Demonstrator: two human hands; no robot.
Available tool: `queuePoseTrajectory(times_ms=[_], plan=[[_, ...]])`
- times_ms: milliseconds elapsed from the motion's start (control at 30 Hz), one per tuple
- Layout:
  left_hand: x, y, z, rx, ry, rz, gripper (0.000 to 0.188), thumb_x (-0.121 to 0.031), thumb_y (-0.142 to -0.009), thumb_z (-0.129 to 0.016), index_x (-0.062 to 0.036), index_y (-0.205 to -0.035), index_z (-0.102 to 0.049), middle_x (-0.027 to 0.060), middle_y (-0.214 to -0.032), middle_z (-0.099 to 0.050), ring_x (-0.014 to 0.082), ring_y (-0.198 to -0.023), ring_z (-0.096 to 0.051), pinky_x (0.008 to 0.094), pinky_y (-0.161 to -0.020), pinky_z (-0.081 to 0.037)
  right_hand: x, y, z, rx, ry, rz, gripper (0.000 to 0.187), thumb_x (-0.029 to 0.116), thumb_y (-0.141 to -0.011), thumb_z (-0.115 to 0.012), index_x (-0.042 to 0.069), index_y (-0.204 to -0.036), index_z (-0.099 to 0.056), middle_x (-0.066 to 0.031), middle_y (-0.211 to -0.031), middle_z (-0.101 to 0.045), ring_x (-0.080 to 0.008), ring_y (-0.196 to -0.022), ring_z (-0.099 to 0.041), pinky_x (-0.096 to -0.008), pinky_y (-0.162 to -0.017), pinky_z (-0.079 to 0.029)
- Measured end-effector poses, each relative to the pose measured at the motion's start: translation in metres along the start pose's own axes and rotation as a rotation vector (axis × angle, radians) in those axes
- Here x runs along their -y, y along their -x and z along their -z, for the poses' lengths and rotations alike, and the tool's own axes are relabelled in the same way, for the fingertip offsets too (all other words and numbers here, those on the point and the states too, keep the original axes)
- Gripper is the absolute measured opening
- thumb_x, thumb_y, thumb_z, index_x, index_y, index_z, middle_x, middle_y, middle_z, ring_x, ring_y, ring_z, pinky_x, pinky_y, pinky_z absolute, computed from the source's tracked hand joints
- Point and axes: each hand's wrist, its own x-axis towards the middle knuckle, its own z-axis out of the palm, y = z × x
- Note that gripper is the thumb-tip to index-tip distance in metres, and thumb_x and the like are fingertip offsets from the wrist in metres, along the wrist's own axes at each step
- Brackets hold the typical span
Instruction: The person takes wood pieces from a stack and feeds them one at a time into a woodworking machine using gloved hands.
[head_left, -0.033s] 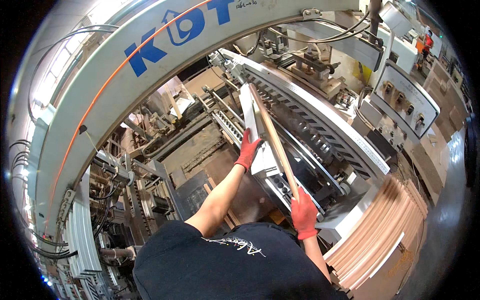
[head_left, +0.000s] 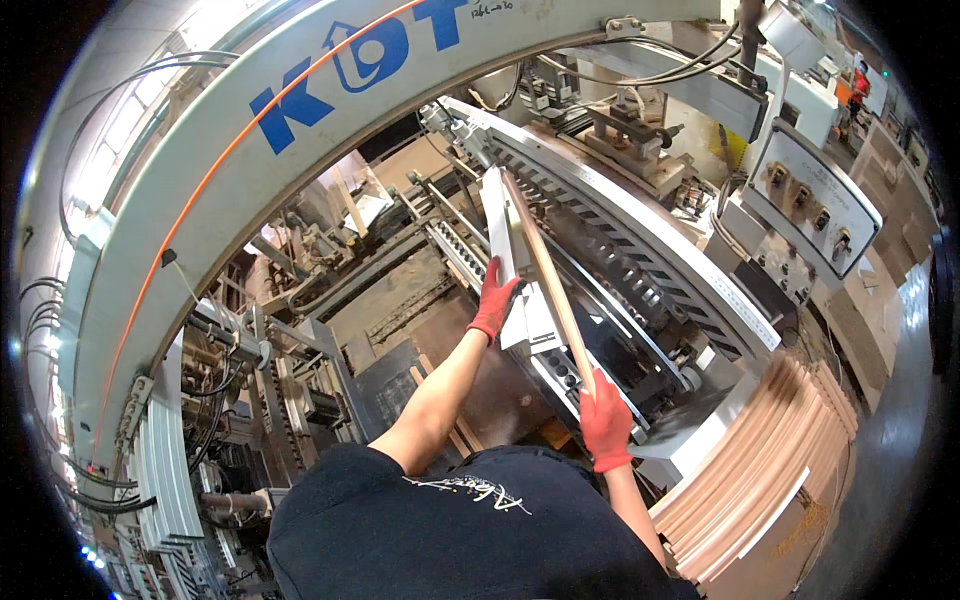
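A long, narrow wooden strip [head_left: 549,266] lies slantwise along a white metal guide [head_left: 512,250] on a large machine. My right hand [head_left: 605,422], in a red glove, is closed around the strip's near end. In a matching red glove, my left hand [head_left: 494,303] rests against the left side of the guide, its fingers stretched out along it. The undersides of those fingers are hidden. The strip's far end reaches the top of the guide.
At my lower right stands a stack of wooden strips [head_left: 755,465]. A control panel [head_left: 815,198] with several knobs is at the right. The machine's grey beam [head_left: 190,190] arches overhead, and a slotted rail [head_left: 640,225] runs beyond the strip. Far off at the right is a person [head_left: 860,82].
My right hand and the near end of the wooden strip have shifted very slightly left and away from me. The left hand stays against the guide.
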Motion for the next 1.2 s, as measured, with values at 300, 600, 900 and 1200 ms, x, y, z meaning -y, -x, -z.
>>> queuePoseTrajectory(times_ms=[300, 600, 900, 1200], plan=[[-0.06, 0.016, -0.028, -0.043, 0.025, 0.159, 0.076, -0.018, -0.086, -0.073, -0.0011, -0.149, -0.034, 0.0138, -0.148, -0.044, 0.0241, -0.131, -0.047, 0.0317, -0.106, -0.04, -0.052, -0.098, -0.08, 0.07, -0.107, -0.116, 0.044, 0.031, -0.094, -0.054, -0.001, -0.124, -0.057, -0.025, -0.102, -0.067, -0.0431, -0.095, -0.063, -0.0511, -0.081, -0.049], [-0.016, 0.011, -0.035, -0.128, -0.138, 0.053, 0.083, -0.016, -0.081, -0.078, -0.0021, -0.15, -0.034, 0.016, -0.151, -0.041, 0.026, -0.137, -0.043, 0.0324, -0.113, -0.034, -0.045, -0.138, -0.118, 0.171, 0.131, -0.09, 0.026, 0.038, -0.093, -0.056, 0.019, -0.108, -0.065, -0.012, -0.103, -0.055, -0.0378, -0.1, -0.054, -0.0533, -0.079, -0.045], [-0.02, 0.014, -0.043, -0.085, -0.594, -0.024, 0.092, -0.028, -0.074, -0.079, -0.004, -0.15, -0.033, 0.0207, -0.151, -0.038, 0.0335, -0.14, -0.038, 0.0391, -0.116, -0.03, -0.05, -0.156, -0.145, 0.115, 0.108, -0.073, 0.031, 0.034, -0.097, -0.049, 0.015, -0.114, -0.065, -0.0138, -0.106, -0.06, -0.04, -0.101, -0.055, -0.0543, -0.082, -0.045], [-0.089, 0.023, -0.068, -0.07, -0.948, 0.305, 0.106, -0.052, -0.063, -0.074, -0.0189, -0.153, -0.031, 0.0174, -0.156, -0.03, 0.0475, -0.135, -0.032, 0.0618, -0.107, -0.032, -0.092, -0.138, -0.136, 0.191, -0.203, 0.322, 0.038, 0.024, -0.104, -0.042, -0.002, -0.128, -0.055, -0.0193, -0.12, -0.061, -0.0311, -0.115, -0.055, -0.0392, -0.1, -0.041]])
